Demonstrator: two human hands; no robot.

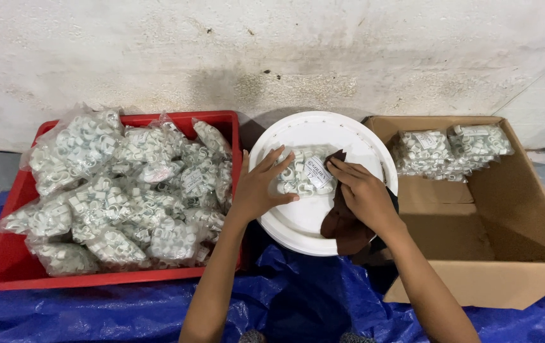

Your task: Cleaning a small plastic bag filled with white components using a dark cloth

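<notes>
Head view: we're pinning a clear bag of white plastic clips (304, 173) on a white round lid (298, 222), centre of frame. Our left hand (261, 187) is lying flat, fingers spread on the bag's left end, not clenched. Our right hand (364, 194) is pressing a brown cloth (343, 225) vs. its right end. Bag's long axis is running left-right btwn both hands, equally near.

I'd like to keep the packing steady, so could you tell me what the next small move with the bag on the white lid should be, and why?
Probably finish wiping the clear bag of white rings, then lift it toward the cardboard box. The left hand steadies it on the white lid, the right hand presses a brown cloth to it, and the box already holds similar bags.
</notes>
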